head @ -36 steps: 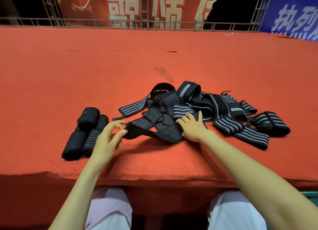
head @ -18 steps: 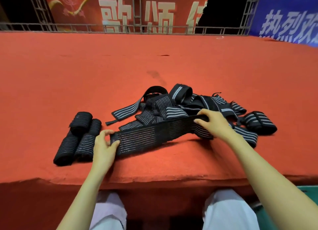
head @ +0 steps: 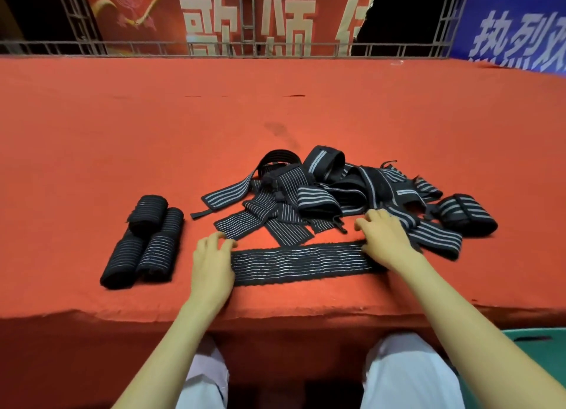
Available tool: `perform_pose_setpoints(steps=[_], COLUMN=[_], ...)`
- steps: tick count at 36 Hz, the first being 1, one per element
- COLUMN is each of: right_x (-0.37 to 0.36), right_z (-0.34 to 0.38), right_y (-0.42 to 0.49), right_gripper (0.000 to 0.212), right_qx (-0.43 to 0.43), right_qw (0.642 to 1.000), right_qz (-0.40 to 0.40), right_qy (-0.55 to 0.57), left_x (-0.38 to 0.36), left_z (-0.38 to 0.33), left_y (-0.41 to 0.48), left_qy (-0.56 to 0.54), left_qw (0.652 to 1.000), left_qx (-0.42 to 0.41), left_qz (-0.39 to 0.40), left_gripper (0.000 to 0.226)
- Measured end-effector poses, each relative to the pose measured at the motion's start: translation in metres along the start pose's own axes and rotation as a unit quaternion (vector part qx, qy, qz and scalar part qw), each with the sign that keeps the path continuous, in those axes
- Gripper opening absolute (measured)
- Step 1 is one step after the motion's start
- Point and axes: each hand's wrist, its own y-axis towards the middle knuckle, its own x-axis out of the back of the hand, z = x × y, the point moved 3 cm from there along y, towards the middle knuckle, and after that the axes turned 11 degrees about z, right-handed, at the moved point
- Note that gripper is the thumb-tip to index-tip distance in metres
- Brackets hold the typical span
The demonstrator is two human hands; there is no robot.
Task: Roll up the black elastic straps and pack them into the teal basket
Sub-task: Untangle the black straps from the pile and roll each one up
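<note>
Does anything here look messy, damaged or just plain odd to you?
A dark smudge stains the red cloth beyond the tangled pile of straps, which sprawls untidily while three neat rolls lie to its left. The red banner behind has a ragged, torn-looking right edge.

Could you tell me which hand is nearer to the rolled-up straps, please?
Left. The left hand lies just right of the rolled straps, at one end of the flat strap; the right hand is at its other end.
</note>
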Motion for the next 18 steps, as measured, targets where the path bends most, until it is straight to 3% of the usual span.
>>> perform_pose_setpoints(steps=[3,5,8,12,18], right_x=[0.001,0.0,-0.005,-0.004,0.021], right_z=[0.022,0.037,0.054,0.064,0.078], right_y=[-0.002,-0.005,-0.006,0.005,0.038], right_gripper=[0.031,0.021,0.014,0.01,0.014], right_qx=[0.066,0.108,0.159,0.175,0.185], right_qw=[0.997,0.986,0.966,0.955,0.933], right_qz=[-0.028,0.006,0.061,0.071,0.016], right_qy=[0.04,0.124,0.195,0.231,0.31], left_x=[-0.005,-0.013,-0.022,-0.018,0.0], left_z=[-0.026,-0.04,-0.051,-0.051,-0.052], left_y=[0.0,-0.001,-0.001,0.012,0.059], left_qy=[-0.027,-0.045,-0.036,-0.065,-0.141], left_qw=[0.996,0.991,0.99,0.987,0.981], left_qx=[-0.08,-0.109,-0.107,-0.089,-0.062], left_qz=[0.037,0.059,0.087,0.115,0.115], left_gripper=[0.024,0.02,0.025,0.021,0.013])
